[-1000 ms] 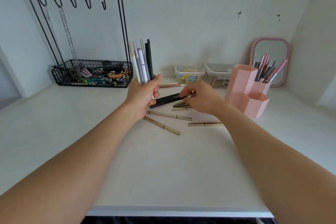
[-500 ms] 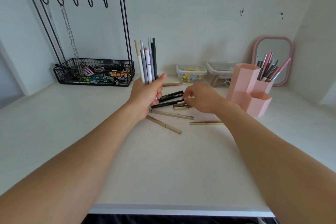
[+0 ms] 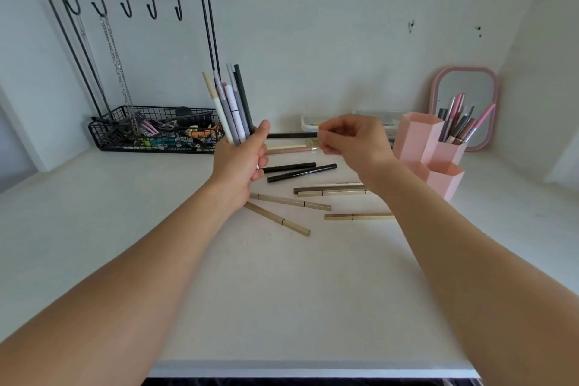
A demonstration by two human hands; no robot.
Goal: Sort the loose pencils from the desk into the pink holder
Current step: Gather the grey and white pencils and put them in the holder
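My left hand (image 3: 238,163) is shut on an upright bundle of pencils (image 3: 232,103), white, grey and dark, above the desk. My right hand (image 3: 354,141) hovers just right of it, fingertips pinched on the end of a black pencil (image 3: 291,135) that lies level and points at the left hand. On the desk below lie two black pencils (image 3: 300,173), several gold pencils (image 3: 289,200) and a pale pink pencil (image 3: 291,150). The pink holder (image 3: 416,141), three hexagonal cups, stands to the right, with several pens (image 3: 460,122) in its back cup.
A black wire rack (image 3: 156,141) with hooks, hanging chains and a basket of clips stands at the back left. Clear plastic boxes (image 3: 310,122) sit against the wall behind my hands. A pink-framed mirror (image 3: 463,88) leans behind the holder. The desk's front edge (image 3: 313,370) runs along the bottom.
My right hand has risen from the pile on the desk with a black pencil pinched in it and moved toward the left hand. The left hand's bundle has stayed put.
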